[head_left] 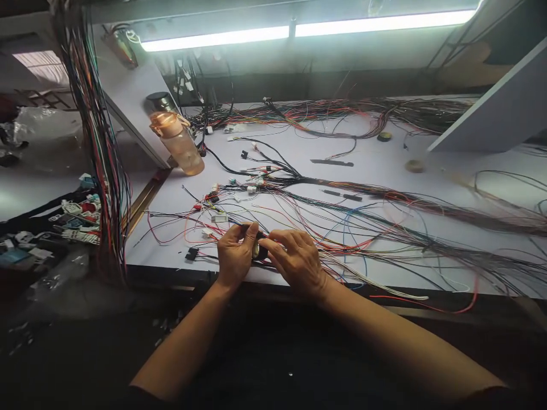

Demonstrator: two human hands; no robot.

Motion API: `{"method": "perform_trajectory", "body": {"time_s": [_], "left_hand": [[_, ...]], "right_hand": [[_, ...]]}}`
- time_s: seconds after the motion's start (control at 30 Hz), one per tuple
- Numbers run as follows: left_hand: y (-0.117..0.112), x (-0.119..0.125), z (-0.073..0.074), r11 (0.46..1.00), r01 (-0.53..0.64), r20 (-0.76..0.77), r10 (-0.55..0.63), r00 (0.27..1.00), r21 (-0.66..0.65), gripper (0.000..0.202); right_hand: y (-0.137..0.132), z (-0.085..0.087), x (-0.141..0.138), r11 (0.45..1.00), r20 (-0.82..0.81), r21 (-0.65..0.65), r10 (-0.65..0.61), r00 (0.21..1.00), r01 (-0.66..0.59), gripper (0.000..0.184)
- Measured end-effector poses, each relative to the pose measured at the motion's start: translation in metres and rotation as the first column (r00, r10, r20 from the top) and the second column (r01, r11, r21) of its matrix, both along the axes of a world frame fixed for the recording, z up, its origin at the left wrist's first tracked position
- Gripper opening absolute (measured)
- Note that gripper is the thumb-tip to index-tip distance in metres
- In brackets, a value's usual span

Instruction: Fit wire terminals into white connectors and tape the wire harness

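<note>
Near the table's front edge, my left hand is closed on a bundle of wires, its thumb on top. My right hand is right beside it, fingers curled and pinching a roll of black tape that sits between the two hands. Part of the roll and the wires under my fingers are hidden. Left of my hands lie a black connector and a white connector. Loose red, white and black wires run off to the right. Behind them lies a thick wire harness with several connectors at its left end.
An orange-tinted bottle stands at the back left. A hanging wire bundle drops past the table's left edge. A utility knife and tape rolls lie farther back. A white panel stands at right.
</note>
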State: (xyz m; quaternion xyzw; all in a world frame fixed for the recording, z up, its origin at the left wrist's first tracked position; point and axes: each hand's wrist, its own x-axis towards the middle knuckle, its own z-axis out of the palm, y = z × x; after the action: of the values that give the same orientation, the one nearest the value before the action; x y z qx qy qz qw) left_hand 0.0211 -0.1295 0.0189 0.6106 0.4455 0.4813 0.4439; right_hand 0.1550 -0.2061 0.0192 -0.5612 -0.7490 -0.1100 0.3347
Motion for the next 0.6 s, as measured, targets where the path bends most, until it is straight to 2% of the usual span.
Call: {"method": "perform_trajectory", "body": {"time_s": [0.13,0.3,0.37,0.43,0.53,0.6], "left_hand": [[-0.008,0.004,0.003,0.998,0.030,0.079,-0.026,0.997,-0.059,0.022],[-0.012,0.008,-0.007,0.996,0.050,0.210,-0.033,0.977,-0.073,0.020],[-0.011,0.008,-0.012,0.995,0.059,0.261,-0.037,0.965,-0.076,0.019],[-0.009,0.007,-0.016,0.992,0.086,0.300,-0.055,0.952,-0.093,0.018],[-0.009,0.005,-0.017,0.973,0.142,0.342,-0.073,0.937,-0.183,0.021],[-0.011,0.003,-0.017,0.943,0.217,0.375,-0.111,0.920,-0.251,0.028]], "right_hand": [[0.005,0.000,-0.006,0.995,-0.111,0.084,-0.046,0.993,0.055,0.020],[-0.003,-0.008,-0.006,0.988,-0.362,0.148,0.023,0.932,0.033,0.021],[-0.007,-0.011,-0.004,0.991,-0.470,0.120,0.004,0.883,0.060,0.021],[-0.009,-0.012,-0.002,0.996,-0.545,0.032,-0.048,0.837,0.078,0.018],[-0.008,-0.011,-0.001,0.992,-0.602,-0.099,-0.120,0.789,0.076,0.011],[-0.007,-0.009,-0.001,0.991,-0.621,-0.118,-0.129,0.774,0.070,0.009]]}}
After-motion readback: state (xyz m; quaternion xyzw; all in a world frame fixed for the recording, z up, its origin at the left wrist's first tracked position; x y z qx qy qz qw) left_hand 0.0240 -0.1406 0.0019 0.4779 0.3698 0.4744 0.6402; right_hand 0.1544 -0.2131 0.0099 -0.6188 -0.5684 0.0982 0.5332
